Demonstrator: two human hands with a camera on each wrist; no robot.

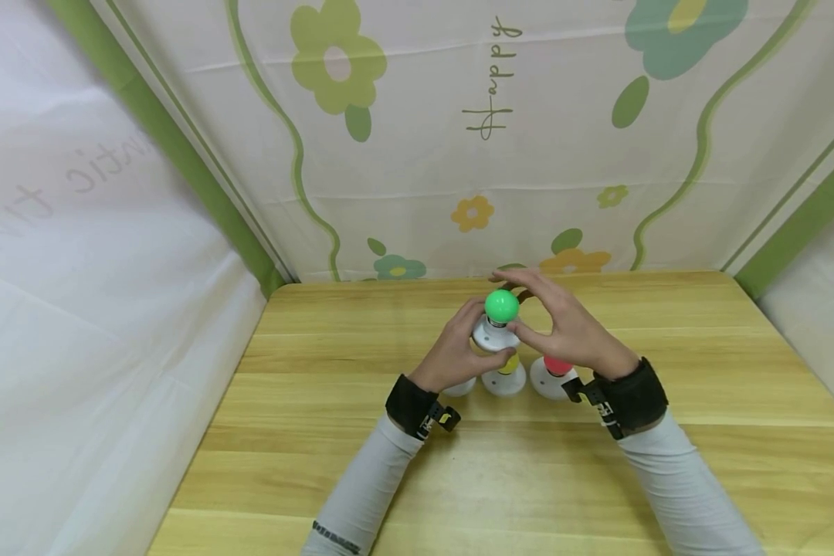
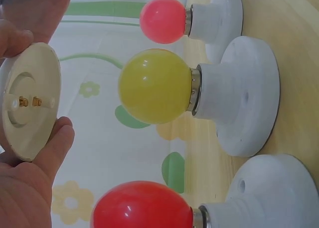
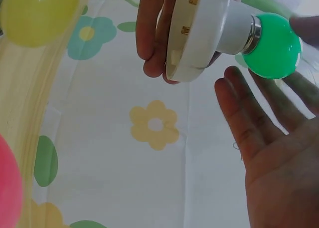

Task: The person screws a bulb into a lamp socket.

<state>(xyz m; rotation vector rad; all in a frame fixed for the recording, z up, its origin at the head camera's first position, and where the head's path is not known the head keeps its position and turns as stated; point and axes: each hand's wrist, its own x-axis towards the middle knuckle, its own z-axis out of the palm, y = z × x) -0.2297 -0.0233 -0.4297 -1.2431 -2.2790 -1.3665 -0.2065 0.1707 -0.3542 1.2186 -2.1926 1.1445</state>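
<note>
My left hand (image 1: 462, 347) grips the rim of a white round lamp holder (image 1: 489, 336), raised above the table. A green bulb (image 1: 502, 306) sits in its socket. In the left wrist view the underside of this lamp holder (image 2: 37, 103) shows two brass contacts. Around the green bulb (image 3: 273, 46) my right hand (image 3: 279, 153) has its fingers spread and fairly straight, with the thumb overlapping the bulb's edge. Below stand a yellow bulb (image 2: 157, 86), a pink bulb (image 2: 163, 20) and a red bulb (image 2: 142, 205), each in a white lamp holder.
The three standing lamp holders form a row on the wooden table (image 1: 306, 432), close under both hands. Behind the table hangs a printed cloth (image 1: 403, 154) with flowers. Another white cloth (image 1: 97, 309) hangs at the left.
</note>
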